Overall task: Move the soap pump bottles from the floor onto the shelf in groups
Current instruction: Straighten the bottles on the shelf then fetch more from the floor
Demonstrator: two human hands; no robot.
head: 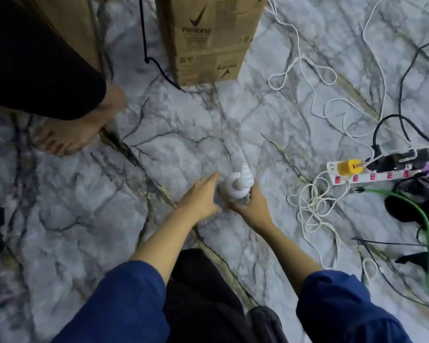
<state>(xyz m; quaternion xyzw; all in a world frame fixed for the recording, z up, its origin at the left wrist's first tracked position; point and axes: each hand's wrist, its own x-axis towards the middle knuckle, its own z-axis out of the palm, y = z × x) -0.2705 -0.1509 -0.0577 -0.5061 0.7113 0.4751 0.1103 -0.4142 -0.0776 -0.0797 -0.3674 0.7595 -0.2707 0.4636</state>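
At the upper left of the frame a second person's bare foot (67,134) stands on the marble-patterned floor (159,144), with a cardboard box (208,40) at the top centre. Just below the middle, the left hand (200,196) reaches in with straight, relaxed fingers beside a white soap pump bottle (234,188), while the right hand (252,205) curls round its lower body; whether the bottle rests on the floor or is lifted I cannot tell. It looks light, rigid and smooth, likely slippery, so holding the body or neck seems safer than the pump head; at the right lies a power strip (372,175) among tangled cables.
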